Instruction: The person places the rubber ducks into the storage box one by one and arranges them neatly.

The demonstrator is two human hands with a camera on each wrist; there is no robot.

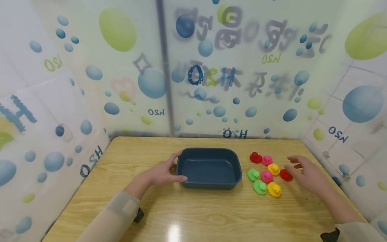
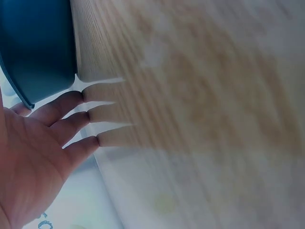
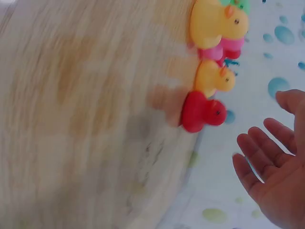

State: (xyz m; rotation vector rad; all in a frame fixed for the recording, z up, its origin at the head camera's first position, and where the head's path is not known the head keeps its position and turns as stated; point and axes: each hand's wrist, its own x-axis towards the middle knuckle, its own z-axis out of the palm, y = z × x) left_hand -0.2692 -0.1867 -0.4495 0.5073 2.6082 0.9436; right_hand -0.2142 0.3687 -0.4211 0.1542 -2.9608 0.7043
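Observation:
A dark blue rectangular basin [image 1: 208,185] sits on the wooden table. My left hand [image 1: 160,173] rests at its left side, thumb at the front corner and forefinger near the back one. In the left wrist view, the other fingers [image 2: 71,126] are spread and fairly straight, tips down by the tabletop. My right hand [image 1: 309,176] hovers, fingers relaxed and holding nothing, just right of a red rubber duck [image 1: 286,174]. That duck stands at the right end of a cluster, beside a yellow duck [image 1: 273,169]; the right wrist view shows a gap between hand and duck.
Several more small ducks lie right of the basin: a red duck [image 1: 255,157], pink ducks [image 1: 267,176], green ducks [image 1: 260,187] and another yellow duck [image 1: 274,189]. White curtains [image 1: 205,117] with blue and green dots surround the table [image 1: 196,215] at the back and sides.

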